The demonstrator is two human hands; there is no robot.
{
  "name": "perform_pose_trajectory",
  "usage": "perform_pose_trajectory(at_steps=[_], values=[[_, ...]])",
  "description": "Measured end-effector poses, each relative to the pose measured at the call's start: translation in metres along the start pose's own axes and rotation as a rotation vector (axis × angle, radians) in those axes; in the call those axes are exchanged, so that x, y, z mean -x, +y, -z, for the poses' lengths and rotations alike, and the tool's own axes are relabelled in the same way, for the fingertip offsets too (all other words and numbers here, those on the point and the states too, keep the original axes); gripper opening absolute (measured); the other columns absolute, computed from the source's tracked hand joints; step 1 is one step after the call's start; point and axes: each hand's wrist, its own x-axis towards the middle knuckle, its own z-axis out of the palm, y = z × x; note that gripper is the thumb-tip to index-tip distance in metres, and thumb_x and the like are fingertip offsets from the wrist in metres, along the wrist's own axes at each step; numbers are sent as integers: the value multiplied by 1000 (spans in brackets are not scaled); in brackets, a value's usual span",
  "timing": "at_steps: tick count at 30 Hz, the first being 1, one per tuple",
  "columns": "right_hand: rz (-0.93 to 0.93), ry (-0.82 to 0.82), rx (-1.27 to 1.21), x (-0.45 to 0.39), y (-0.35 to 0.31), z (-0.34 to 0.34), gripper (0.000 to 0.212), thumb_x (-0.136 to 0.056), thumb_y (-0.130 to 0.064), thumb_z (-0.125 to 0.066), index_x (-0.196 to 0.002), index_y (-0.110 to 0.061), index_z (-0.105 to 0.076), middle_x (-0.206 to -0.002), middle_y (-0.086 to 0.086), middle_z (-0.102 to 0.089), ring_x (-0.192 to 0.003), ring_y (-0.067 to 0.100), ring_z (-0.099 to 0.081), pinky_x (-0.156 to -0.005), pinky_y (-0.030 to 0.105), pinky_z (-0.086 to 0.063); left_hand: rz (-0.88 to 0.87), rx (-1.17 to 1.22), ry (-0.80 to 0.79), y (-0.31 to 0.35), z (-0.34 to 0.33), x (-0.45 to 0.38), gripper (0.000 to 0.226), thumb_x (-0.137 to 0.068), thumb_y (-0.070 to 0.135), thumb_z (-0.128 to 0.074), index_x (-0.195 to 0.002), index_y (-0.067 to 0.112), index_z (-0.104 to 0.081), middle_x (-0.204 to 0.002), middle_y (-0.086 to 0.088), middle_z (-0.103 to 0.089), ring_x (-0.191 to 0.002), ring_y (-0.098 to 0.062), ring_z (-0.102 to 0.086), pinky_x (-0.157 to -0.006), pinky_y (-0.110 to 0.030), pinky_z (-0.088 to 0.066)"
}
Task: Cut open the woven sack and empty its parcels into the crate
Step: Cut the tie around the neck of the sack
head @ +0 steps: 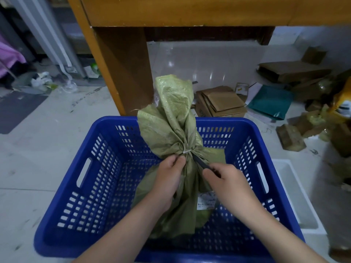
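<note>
A green woven sack (171, 114) stands upright inside the blue plastic crate (106, 141), its neck cinched by a white tie (187, 151). My left hand (169, 179) grips the sack's neck just below the tie. My right hand (226, 180) holds a dark cutting tool (201, 163) whose tip points at the tie. A white label (206, 203) shows on the sack's lower side. No parcels are visible; the sack hides its contents.
A wooden table leg (123, 73) rises behind the crate. Flattened cardboard boxes (220, 101), a teal mailer (269, 101) and small wrapped parcels (290, 137) litter the floor at right. A white foam box (296, 196) sits beside the crate's right wall.
</note>
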Motion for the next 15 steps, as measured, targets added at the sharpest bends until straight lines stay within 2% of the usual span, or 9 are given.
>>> perform_pose_trajectory(at_steps=[5,9,13,15], values=[[31,28,113,2,-3,3,39,-95,-19,-52,-59,-10,-42,-42,-6,-31,-37,9,-25,-38,19,-21,42,54,12,2,0,-1,26,-100,21,-51,-102,2,-69,-105,-26,-70,-104,-43,-65,-95,-55,-52],[61,70,214,6,-8,5,36,-93,-18,-51,-62,-3,-45,-48,-3,-32,-40,10,-25,-38,19,-23,68,95,62,3,4,-8,24,-99,21,-52,-96,7,-71,-101,-22,-73,-102,-40,-68,-95,-56,-52],[-18,9,-49,1,-10,4,44,-91,-15,-54,-54,-13,-31,-43,-8,-23,-38,8,-21,-46,26,-19,47,92,39,2,2,-8,27,-98,21,-52,-101,-1,-67,-104,-29,-69,-93,-37,-69,-92,-56,-52],[-75,-16,-154,-1,-9,1,41,-92,-16,-55,-56,-12,-35,-47,-5,-22,-39,10,-20,-49,28,-17,28,92,25,-1,0,-7,29,-97,22,-53,-101,-4,-65,-105,-33,-67,-90,-40,-67,-90,-58,-51]])
